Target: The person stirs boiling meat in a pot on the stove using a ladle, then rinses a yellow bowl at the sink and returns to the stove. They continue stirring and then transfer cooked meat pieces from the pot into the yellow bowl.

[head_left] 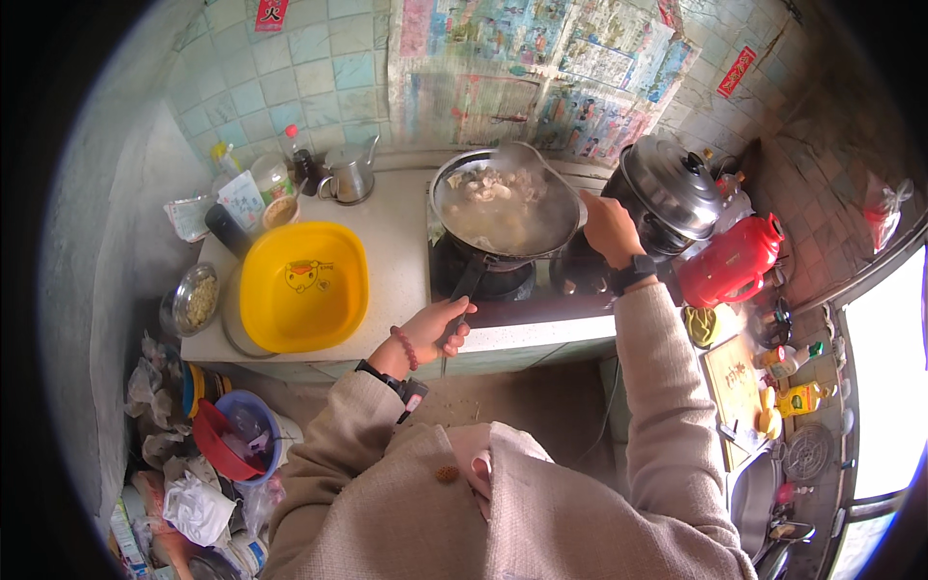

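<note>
A dark wok (512,246) sits on the stove and holds meat pieces (495,188) in cloudy, steaming liquid. My left hand (440,333) is closed around the wok's black handle (470,278), which points toward me. At the wok's right rim my right hand (611,230) is closed on a curved, thin-rimmed thing (561,179). That thing leans over the far right part of the wok; steam and my fingers hide its exact kind.
A yellow basin (333,314) stands left on the counter, near a metal kettle (346,176) and a bowl of pale pieces (201,298). Right of the wok are a lidded steel pot (672,188) and a red thermos (730,261). Farther right lies a cutting board (732,387).
</note>
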`<state>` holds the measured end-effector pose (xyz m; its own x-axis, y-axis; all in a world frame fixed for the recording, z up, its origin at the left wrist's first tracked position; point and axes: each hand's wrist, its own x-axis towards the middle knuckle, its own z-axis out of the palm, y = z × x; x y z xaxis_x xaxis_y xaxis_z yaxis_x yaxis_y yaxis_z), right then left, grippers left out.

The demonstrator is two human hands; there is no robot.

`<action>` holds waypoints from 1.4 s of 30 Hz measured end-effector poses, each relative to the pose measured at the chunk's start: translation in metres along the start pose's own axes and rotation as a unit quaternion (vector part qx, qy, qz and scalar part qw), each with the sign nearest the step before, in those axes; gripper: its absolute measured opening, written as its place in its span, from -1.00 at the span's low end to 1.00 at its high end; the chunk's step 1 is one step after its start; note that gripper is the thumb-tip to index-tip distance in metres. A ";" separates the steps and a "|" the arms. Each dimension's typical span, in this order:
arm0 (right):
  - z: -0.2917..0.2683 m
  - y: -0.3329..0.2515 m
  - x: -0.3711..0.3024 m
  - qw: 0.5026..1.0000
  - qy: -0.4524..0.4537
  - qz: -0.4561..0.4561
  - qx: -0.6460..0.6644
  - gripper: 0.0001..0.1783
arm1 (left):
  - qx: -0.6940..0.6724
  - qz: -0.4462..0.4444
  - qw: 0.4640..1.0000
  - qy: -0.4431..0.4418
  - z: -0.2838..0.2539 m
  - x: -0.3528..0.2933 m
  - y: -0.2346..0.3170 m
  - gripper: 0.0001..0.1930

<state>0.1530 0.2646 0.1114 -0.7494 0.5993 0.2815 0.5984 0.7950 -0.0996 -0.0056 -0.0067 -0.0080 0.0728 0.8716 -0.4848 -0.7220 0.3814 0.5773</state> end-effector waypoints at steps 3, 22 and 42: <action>0.014 0.004 0.018 0.999 -0.012 0.016 -0.049 -0.61 | 0.007 0.004 1.000 0.000 0.000 0.000 0.000 -0.65; -0.001 0.048 0.000 0.870 -0.317 0.184 0.329 -0.86 | 0.003 0.006 1.000 0.007 0.002 -0.002 0.002 -0.70; 0.069 0.031 0.010 0.958 -0.185 -0.154 0.157 -0.80 | 0.004 0.004 1.000 0.008 0.006 -0.001 0.001 -0.68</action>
<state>0.1444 0.3016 0.0458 -0.9605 0.2782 -0.0086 0.2621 0.8934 -0.3649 -0.0022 -0.0053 -0.0034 0.0553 0.8698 -0.4904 -0.7173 0.3762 0.5865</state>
